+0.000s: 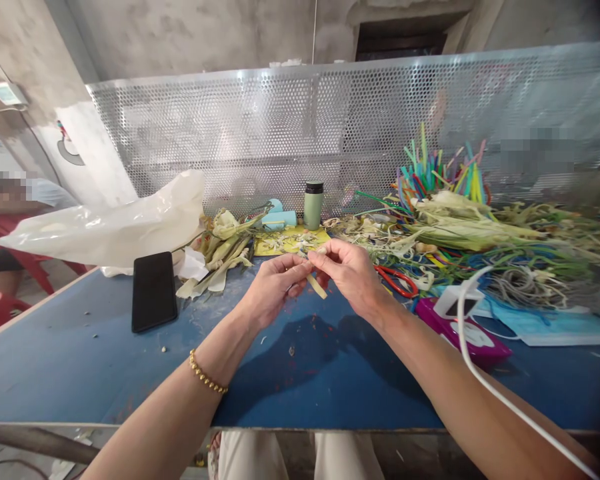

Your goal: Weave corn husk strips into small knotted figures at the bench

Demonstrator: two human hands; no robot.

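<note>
Both my hands meet above the middle of the blue table (80, 360). My left hand (273, 283) and my right hand (347, 270) pinch a narrow pale strip of corn husk (316, 285) between their fingertips; the strip hangs down between them. A bead bracelet (206, 377) circles my left wrist. Behind the hands lie a yellow sheet (290, 241) with husk scraps and a pile of corn husks (227, 250).
A black phone (153, 291) lies left. White plastic bag (115, 227), green flask (313, 205), red scissors (397, 280), coloured straws (440, 173), heaped husks and cords (505, 253), a magenta pack (460, 330) with white cable (485, 387). A perforated metal screen (330, 127) closes the back.
</note>
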